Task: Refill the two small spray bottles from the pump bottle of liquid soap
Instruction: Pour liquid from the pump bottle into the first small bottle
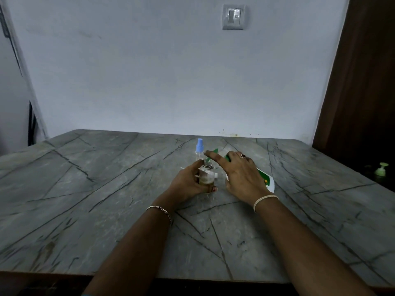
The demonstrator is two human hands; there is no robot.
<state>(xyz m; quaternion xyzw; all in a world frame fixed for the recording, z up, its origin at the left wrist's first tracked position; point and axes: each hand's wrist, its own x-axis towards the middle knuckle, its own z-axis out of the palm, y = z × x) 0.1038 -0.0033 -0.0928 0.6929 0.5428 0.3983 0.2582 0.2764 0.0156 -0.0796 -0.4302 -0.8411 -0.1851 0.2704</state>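
My left hand is wrapped around a small clear spray bottle that stands uncapped on the table, with yellowish liquid in its lower part. My right hand grips the white and green pump bottle, which is tilted so its green spout points toward the open neck. My forefinger stretches over the pump. The second small spray bottle, with a light blue cap, stands just behind. A white piece, perhaps the removed sprayer, lies between the bottles, mostly hidden.
The grey stone table runs back to a pale wall. Its front edge is near my forearms. A light green pump top shows in the dark area off the table's right side, beside a brown door.
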